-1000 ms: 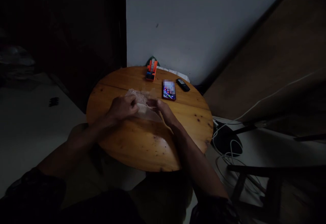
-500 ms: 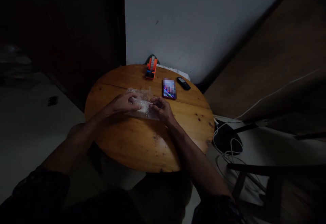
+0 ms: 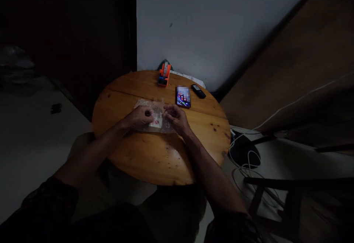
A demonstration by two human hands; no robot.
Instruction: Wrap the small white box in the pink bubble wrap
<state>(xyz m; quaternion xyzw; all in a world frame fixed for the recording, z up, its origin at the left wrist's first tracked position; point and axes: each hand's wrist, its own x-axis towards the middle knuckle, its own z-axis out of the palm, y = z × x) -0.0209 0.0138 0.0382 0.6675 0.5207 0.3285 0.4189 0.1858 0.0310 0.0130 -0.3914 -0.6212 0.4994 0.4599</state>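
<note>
Head view, dim room, round wooden tabletop (image 3: pixel 166 158). Both hands sit near the middle of it, on a sheet of bubble wrap (image 3: pixel 151 104) that lies flat on the wood. Left hand (image 3: pixel 139 118) presses down on the near left part of the sheet, fingers curled onto it. Right hand (image 3: pixel 177 119) rests on the right edge, fingers bent as if pinching the plastic; in this light I cannot tell whether they grip it or only lie on it. Between the two hands shows a small pale item with a red spot (image 3: pixel 156 121), seemingly under or inside the wrap.

Change over the last second: the hands have drawn closer together and the sheet, earlier partly lifted and folded over, now lies flatter with the pale item showing. It looks like the wrap is being closed around that item, though this is a guess.

Behind the hands: a phone (image 3: pixel 183 97) with its screen lit, a small dark remote (image 3: pixel 198 91) just to its right, an orange tape dispenser (image 3: pixel 164 75) near the far edge. White cables (image 3: pixel 249 162) lie on the floor to the right.

No writing or brand can be read; the phone screen is blurred.
</note>
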